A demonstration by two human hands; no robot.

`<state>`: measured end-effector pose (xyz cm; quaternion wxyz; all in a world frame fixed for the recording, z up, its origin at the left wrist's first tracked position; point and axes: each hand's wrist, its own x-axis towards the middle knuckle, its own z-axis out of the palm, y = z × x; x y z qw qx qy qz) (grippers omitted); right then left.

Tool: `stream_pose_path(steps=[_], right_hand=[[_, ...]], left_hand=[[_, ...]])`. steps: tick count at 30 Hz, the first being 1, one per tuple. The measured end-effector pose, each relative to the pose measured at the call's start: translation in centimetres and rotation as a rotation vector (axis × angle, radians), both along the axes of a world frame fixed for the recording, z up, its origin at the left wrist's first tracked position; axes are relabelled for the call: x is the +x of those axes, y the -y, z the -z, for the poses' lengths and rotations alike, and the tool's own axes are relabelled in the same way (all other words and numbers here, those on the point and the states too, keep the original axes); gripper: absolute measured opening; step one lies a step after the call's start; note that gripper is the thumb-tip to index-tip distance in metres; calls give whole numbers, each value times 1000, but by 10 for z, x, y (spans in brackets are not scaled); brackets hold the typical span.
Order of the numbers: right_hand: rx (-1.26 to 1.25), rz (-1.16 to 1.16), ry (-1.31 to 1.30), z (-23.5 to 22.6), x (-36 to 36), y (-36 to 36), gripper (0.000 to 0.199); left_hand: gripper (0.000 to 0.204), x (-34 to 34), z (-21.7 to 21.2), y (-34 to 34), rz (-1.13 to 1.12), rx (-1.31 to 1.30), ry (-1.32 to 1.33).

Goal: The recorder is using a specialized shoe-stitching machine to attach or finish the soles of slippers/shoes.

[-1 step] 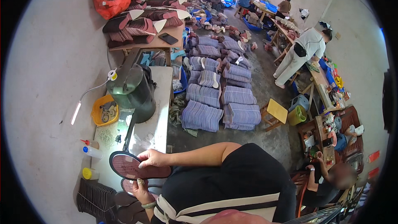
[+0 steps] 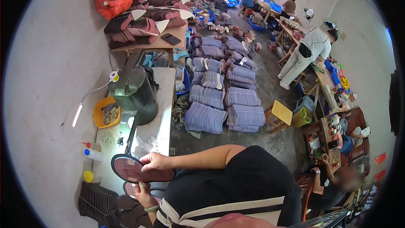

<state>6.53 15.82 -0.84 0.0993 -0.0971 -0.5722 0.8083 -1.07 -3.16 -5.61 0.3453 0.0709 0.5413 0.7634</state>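
right hand [image 2: 155,161] fingers grip insole [image 2: 135,169] (maroon) | left hand [image 2: 142,194] fingers grip it below

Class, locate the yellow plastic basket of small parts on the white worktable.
In the head view, the yellow plastic basket sits on the left side of the white worktable, beside the dark green sewing machine, near the grey wall.

The white desk [image 2: 162,101] carries a dark green machine [image 2: 135,90] at its far end, a yellow tray [image 2: 98,114] of small parts beside it, a coil of thread [image 2: 109,140], two small bottles [image 2: 93,152] and a yellow cap [image 2: 88,176] along the wall edge. Beyond it a brown wooden desk [image 2: 168,44] holds heaped dark soles [image 2: 139,23] and a black phone [image 2: 171,39]. The concrete floor [image 2: 270,84] bears rows of stacked grey-blue insoles [image 2: 206,118] and a yellow stool [image 2: 280,113].
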Motion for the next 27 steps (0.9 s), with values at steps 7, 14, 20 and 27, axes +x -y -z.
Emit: stream_pose_path(steps=[7, 14, 20, 27], right_hand=[[216, -280, -22, 9, -1, 2, 39], [-235, -269, -76, 6, -6, 0, 34], [-208, -190, -77, -6, -6, -13, 36], [-2, -266, -84, 0, -8, -12, 36]], left_hand=[[13, -8, 5, 6, -58, -7, -4], [13, -11, -15, -1, -3, 223, -92], [29, -15, -22, -3, 7, 216, -28], [51, -9, -33, -10, 32, 242, 73]])
